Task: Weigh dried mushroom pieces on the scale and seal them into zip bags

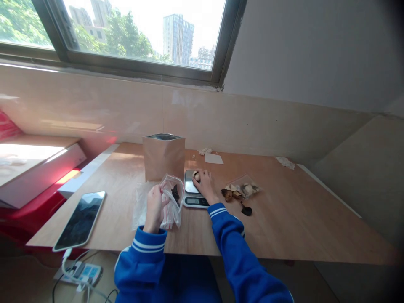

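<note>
The left hand pinches the rim of the clear bag, apparently holding its mouth open, while the right hand curls over the pale piece on the scale, seemingly steadying it, though whether it grips cannot be told.

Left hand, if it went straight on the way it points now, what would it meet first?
Beyond the clear plastic bag it holds, the left hand would probably meet the upright brown pouch first, though depth is unclear.
</note>
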`<state>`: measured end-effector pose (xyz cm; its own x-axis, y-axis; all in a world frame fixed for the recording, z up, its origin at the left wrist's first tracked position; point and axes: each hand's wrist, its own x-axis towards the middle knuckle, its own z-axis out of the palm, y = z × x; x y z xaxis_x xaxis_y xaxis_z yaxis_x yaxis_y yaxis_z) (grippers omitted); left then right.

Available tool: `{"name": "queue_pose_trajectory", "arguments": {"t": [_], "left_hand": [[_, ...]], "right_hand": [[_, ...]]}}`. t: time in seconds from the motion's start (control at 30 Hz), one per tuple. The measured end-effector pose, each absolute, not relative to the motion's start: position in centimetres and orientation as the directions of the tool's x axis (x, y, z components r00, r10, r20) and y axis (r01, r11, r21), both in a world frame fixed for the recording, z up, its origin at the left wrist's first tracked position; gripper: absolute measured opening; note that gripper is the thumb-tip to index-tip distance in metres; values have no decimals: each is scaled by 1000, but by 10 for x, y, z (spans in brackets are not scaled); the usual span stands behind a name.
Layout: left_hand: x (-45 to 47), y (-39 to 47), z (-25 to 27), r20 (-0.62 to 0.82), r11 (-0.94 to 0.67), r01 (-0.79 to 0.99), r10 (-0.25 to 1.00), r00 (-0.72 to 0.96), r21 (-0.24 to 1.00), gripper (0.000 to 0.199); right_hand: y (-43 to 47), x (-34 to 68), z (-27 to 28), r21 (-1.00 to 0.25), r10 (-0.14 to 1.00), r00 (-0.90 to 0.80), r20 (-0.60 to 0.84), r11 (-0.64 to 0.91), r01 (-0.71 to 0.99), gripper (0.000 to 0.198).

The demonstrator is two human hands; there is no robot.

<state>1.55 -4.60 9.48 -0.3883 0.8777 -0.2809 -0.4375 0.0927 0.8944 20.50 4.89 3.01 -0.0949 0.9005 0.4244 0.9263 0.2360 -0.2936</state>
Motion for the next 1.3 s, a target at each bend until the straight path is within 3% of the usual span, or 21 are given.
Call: {"name": "queue_pose_trajectory", "arguments": {"t": [0.23,0.5,0.67,0.8,1.13,1.3], "left_hand": [[16,-47,90,-276,94,-411,870,-409,907,19],[23,-44,80,-151,23,-275,879,-453,961,26],[28,-41,71,-85,-28,-228,878,-470,973,33],[33,-43,70,-67,-69,-252,866,-495,965,33],[34,-43,71,-60,-109,-315,873,-484,943,30],[36,-50,80,-116,-112,-443,882,-456,889,30]], "right_hand": [[55,206,31,-516,893,-27,450,284,808,33],[46,171,85,-784,818,201,539,400,474,33],[13,123,127,-791,782,218,584,488,369,35],[-8,111,134,-811,825,157,542,465,355,35],[-35,170,156,-820,892,-291,346,438,368,37],[-42,170,154,-647,838,-417,353,540,538,38]]}}
